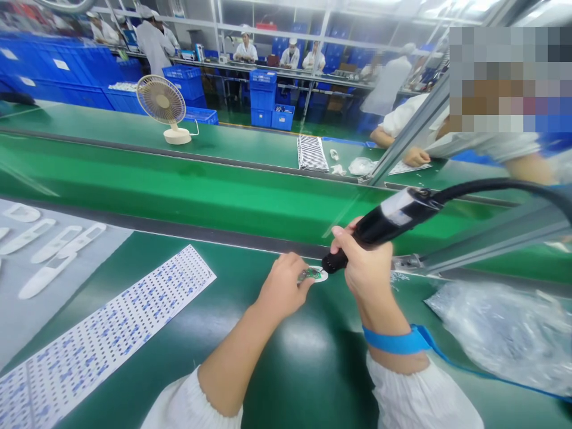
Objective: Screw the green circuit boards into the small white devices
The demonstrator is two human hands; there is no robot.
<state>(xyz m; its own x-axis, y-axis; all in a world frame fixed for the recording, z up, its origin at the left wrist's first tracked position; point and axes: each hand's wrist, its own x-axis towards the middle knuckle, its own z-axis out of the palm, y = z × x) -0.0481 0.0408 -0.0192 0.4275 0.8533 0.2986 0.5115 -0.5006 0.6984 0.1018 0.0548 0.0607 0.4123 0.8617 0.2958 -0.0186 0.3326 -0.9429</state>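
My right hand is wrapped around a black electric screwdriver with a thick cable running off to the right. Its tip points down at a small green circuit board lying in a white plastic piece on the green bench. My left hand is closed in a pinch on that small part, holding it steady against the bench. A blue wrist strap circles my right wrist.
A long sheet of small blue labels lies at the left, beside a grey mat with white plastic shells. A crinkled plastic bag sits at the right. Beyond runs a green conveyor belt, a small fan, and a person opposite.
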